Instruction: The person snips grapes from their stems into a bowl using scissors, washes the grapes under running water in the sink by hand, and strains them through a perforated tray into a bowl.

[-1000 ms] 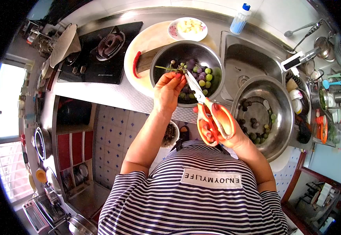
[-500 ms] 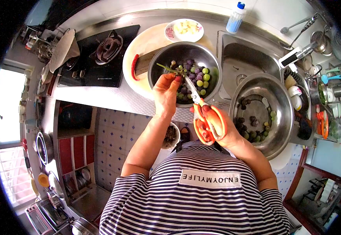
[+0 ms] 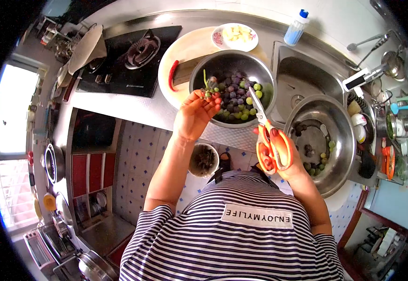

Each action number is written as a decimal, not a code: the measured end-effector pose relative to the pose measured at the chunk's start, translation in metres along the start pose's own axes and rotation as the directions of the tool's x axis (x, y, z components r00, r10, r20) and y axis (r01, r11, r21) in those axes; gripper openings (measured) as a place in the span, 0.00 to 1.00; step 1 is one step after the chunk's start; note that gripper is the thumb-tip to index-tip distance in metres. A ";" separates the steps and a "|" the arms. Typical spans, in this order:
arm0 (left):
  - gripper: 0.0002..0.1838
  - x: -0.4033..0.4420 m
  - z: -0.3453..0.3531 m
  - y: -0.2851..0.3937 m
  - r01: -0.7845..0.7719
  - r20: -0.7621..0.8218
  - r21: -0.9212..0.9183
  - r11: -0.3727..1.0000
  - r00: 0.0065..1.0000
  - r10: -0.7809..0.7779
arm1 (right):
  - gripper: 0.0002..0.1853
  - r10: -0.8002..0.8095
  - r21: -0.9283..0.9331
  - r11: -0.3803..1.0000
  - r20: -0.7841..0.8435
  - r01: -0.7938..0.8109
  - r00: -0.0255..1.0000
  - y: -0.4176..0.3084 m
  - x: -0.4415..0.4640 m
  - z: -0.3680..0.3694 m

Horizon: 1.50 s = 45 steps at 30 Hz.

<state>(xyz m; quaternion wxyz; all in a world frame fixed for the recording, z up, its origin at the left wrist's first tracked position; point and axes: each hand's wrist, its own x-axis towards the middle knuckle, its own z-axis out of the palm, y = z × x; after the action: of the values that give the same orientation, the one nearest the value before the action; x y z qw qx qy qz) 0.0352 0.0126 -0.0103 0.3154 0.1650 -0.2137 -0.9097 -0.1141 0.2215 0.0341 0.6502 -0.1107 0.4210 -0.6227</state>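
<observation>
"Since the orange-handled scissors (image 3: 262, 119) have swung clear of the grape stem (image 3: 205, 77), is anything being cut?"

"No. Left hand (image 3: 194, 114) pinches that stem over the steel bowl's (image 3: 266, 79) left side; right hand (image 3: 286, 161) grips the scissors, blades over the grapes (image 3: 234, 93)."

Counter (image 3: 124, 107): grey, textured | black stove (image 3: 124, 77) at left | pale round board (image 3: 190, 43) mid-counter | blue-capped bottle (image 3: 296, 30) behind sink (image 3: 311, 75)
</observation>
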 end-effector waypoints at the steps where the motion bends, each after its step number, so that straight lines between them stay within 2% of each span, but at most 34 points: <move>1: 0.07 -0.005 -0.003 0.002 -0.007 0.061 0.034 0.999 0.998 0.005 | 0.24 0.010 -0.001 1.000 0.000 -0.010 1.000 -0.001 0.000 0.001; 2: 0.07 -0.010 -0.005 0.003 -0.014 0.120 0.067 0.998 0.993 0.006 | 0.24 0.021 -0.001 1.000 -0.003 -0.021 1.000 -0.001 0.000 0.001; 3: 0.06 -0.014 -0.006 0.004 -0.025 0.147 0.067 0.997 0.989 0.015 | 0.24 0.044 -0.012 0.999 0.071 -0.043 0.997 -0.002 0.000 -0.002; 4: 0.06 -0.019 -0.006 0.005 -0.034 0.142 0.067 0.997 0.990 0.024 | 0.24 0.050 -0.016 0.999 0.078 -0.049 0.996 0.000 0.000 0.000; 6: 0.05 -0.027 -0.003 0.006 -0.103 0.089 0.233 0.967 0.992 0.085 | 0.24 0.003 -0.063 0.998 0.243 0.013 0.970 0.002 -0.003 0.005; 7: 0.04 -0.028 0.002 0.005 -0.146 0.029 0.330 0.933 0.989 0.144 | 0.25 0.040 0.007 0.999 0.347 -0.045 0.937 0.002 -0.001 0.003; 8: 0.04 -0.028 0.002 0.003 -0.148 0.024 0.327 0.933 0.989 0.149 | 0.25 0.046 0.004 0.999 0.349 -0.051 0.936 0.002 -0.002 0.005; 10: 0.06 -0.028 0.002 0.001 -0.232 0.012 0.610 0.758 0.959 0.283 | 0.32 0.044 -0.133 0.991 0.310 -0.003 0.950 0.002 -0.006 0.014; 11: 0.07 -0.030 0.005 -0.001 -0.279 0.047 0.681 0.677 0.939 0.340 | 0.33 0.086 -0.179 0.983 0.301 -0.032 0.950 -0.001 -0.007 0.016; 12: 0.07 -0.031 0.005 -0.002 -0.280 0.047 0.680 0.677 0.939 0.341 | 0.33 0.086 -0.180 0.983 0.300 -0.032 0.950 0.000 -0.006 0.016; 14: 0.07 -0.032 0.005 -0.005 -0.318 0.140 0.858 0.404 0.900 0.412 | 0.33 0.138 -0.150 0.984 0.287 -0.098 0.948 0.003 -0.006 0.015; 15: 0.08 -0.033 0.008 -0.007 -0.335 0.164 0.879 0.340 0.880 0.445 | 0.33 0.176 -0.111 0.982 0.278 -0.151 0.944 0.000 -0.006 0.019; 16: 0.08 -0.033 0.009 -0.009 -0.336 0.167 0.877 0.342 0.882 0.440 | 0.33 0.172 -0.108 0.983 0.274 -0.148 0.946 0.000 -0.006 0.016; 18: 0.09 -0.034 0.011 -0.012 -0.338 0.223 0.925 0.174 0.853 0.472 | 0.22 0.208 -0.036 0.977 0.360 -0.209 0.909 0.000 -0.005 0.011; 19: 0.09 -0.034 0.012 -0.013 -0.340 0.227 0.924 0.175 0.856 0.465 | 0.22 0.252 -0.023 0.966 0.334 -0.259 0.908 -0.003 -0.002 0.015; 21: 0.10 -0.033 0.014 -0.016 -0.357 0.282 0.930 0.082 0.840 0.463 | 0.22 0.222 -0.006 0.972 0.334 -0.234 0.916 -0.001 -0.001 0.013; 25: 0.11 -0.033 0.015 -0.020 -0.355 0.294 0.933 0.066 0.854 0.430 | 0.23 0.157 0.019 0.984 0.357 -0.175 0.921 -0.001 0.000 0.012; 27: 0.11 -0.034 0.021 -0.019 -0.309 0.281 0.951 0.008 0.877 0.391 | 0.23 0.135 0.000 0.990 0.352 -0.144 0.926 -0.001 0.000 0.011; 30: 0.12 -0.034 0.028 -0.020 -0.283 0.241 0.958 0.044 0.881 0.408 | 0.22 0.151 -0.009 0.988 0.293 -0.155 0.944 0.003 0.002 0.008; 32: 0.12 -0.033 0.029 -0.018 -0.269 0.227 0.962 0.051 0.887 0.403 | 0.26 0.036 -0.129 0.992 0.247 -0.004 0.968 0.001 0.004 0.012; 33: 0.12 -0.034 0.027 -0.016 -0.256 0.214 0.965 0.055 0.892 0.398 | 0.21 0.105 -0.153 0.985 0.187 -0.077 0.977 -0.003 0.007 0.013; 34: 0.12 -0.037 0.022 -0.014 -0.238 0.157 0.958 0.159 0.901 0.404 | 0.20 0.067 -0.165 0.986 0.178 -0.037 0.982 0.000 0.010 0.007; 36: 0.13 -0.049 0.003 -0.004 -0.289 0.112 0.871 0.397 0.904 0.413 | 0.21 0.156 -0.158 0.977 0.056 -0.145 0.986 -0.005 0.011 0.001; 38: 0.12 -0.078 -0.004 0.014 -0.252 0.043 0.851 0.461 0.909 0.415 | 0.23 0.021 -0.187 0.982 0.026 -0.015 0.999 -0.006 0.007 0.000; 40: 0.11 -0.109 -0.027 0.029 -0.048 -0.058 0.950 0.308 0.944 0.324 | 0.26 -0.022 -0.216 0.976 0.001 0.022 1.000 -0.006 0.005 -0.011; 41: 0.10 -0.121 -0.042 0.024 0.051 -0.150 0.954 0.297 0.934 0.323 | 0.27 0.006 -0.223 0.975 -0.003 -0.007 1.000 -0.009 0.002 -0.014; 42: 0.11 -0.134 -0.066 0.019 0.121 -0.152 0.985 0.119 0.940 0.304 | 0.33 0.012 -0.249 0.968 -0.096 -0.036 0.995 -0.008 -0.003 -0.013; 44: 0.11 -0.149 -0.106 -0.009 0.325 -0.296 0.945 -0.045 0.904 0.309 | 0.29 -0.010 -0.304 0.952 -0.151 -0.037 0.988 -0.010 -0.011 -0.015; 45: 0.11 -0.151 -0.132 -0.021 0.395 -0.337 0.900 -0.186 0.899 0.278 | 0.28 -0.027 -0.335 0.942 -0.139 -0.021 0.990 -0.011 -0.016 -0.016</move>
<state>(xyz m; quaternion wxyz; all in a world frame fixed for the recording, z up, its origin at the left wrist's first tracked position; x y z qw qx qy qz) 0.1948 0.0879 -0.1082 0.0646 0.5509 -0.7502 -0.3599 -0.1311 0.2397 0.0382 0.5893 -0.1758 0.5659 -0.5492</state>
